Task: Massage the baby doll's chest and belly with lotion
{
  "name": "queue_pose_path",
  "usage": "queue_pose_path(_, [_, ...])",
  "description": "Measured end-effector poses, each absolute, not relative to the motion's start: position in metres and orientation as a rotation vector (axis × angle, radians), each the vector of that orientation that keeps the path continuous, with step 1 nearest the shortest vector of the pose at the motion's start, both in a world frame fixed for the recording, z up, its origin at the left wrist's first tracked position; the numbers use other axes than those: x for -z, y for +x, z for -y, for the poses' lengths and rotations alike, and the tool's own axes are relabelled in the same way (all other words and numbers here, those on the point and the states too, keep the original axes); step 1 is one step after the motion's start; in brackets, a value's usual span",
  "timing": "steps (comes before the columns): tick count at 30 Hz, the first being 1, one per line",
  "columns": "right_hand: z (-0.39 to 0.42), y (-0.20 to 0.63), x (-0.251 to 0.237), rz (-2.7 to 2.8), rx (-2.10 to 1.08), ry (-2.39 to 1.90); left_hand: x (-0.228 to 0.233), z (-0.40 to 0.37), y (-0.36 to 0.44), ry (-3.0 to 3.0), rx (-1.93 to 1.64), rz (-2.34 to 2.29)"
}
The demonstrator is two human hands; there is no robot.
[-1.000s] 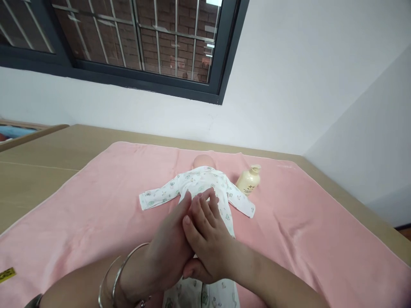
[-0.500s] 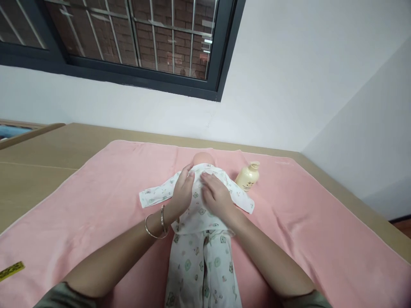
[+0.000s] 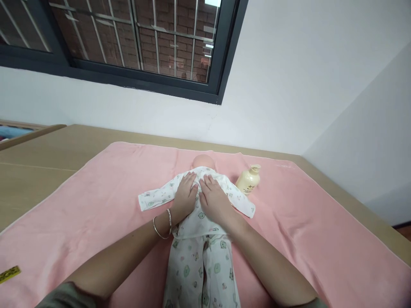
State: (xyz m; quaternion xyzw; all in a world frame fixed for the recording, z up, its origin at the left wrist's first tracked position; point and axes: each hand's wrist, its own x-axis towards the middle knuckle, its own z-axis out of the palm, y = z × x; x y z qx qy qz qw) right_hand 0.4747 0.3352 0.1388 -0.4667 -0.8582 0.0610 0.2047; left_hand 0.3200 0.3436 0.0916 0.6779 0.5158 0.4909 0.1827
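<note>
A baby doll (image 3: 203, 161) lies on a pink blanket (image 3: 105, 214), its bald head at the far end and its sleeves spread out to both sides. It wears a white printed top (image 3: 201, 226) and matching trousers (image 3: 220, 269). My left hand (image 3: 185, 194) rests flat on the left side of the top, fingers pointing toward the head. Beside it my right hand (image 3: 215, 199) lies flat on the right side, fingers stretched out. Neither hand grips anything. The doll's face is out of sight.
A cream pump bottle (image 3: 248, 179) leans by the doll's right-hand sleeve. A yellow strip (image 3: 9, 274) lies at the blanket's left edge. Behind the wooden surface (image 3: 38, 154) rises a white wall (image 3: 266, 85) with a dark-framed window (image 3: 144, 81).
My left hand has turned from its edge to lie palm down on the top. The right hand's fingers have flattened against the cloth. The doll and bottle stay in place.
</note>
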Motion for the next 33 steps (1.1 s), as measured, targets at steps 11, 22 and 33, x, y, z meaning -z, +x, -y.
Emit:
queue_pose_path(11, [-0.342,0.488,-0.143,2.357,-0.200,-1.415,-0.089,-0.344,0.319,2.005,-1.395,-1.446])
queue_pose_path(22, [-0.355,0.496,-0.140,2.402,-0.255,-1.367,-0.083,-0.347,0.319,2.058,-1.428,-1.460])
queue_pose_path(33, [-0.345,0.479,-0.129,2.407,-0.119,-1.187,-0.080,-0.347,0.319,2.069,-1.459,-1.504])
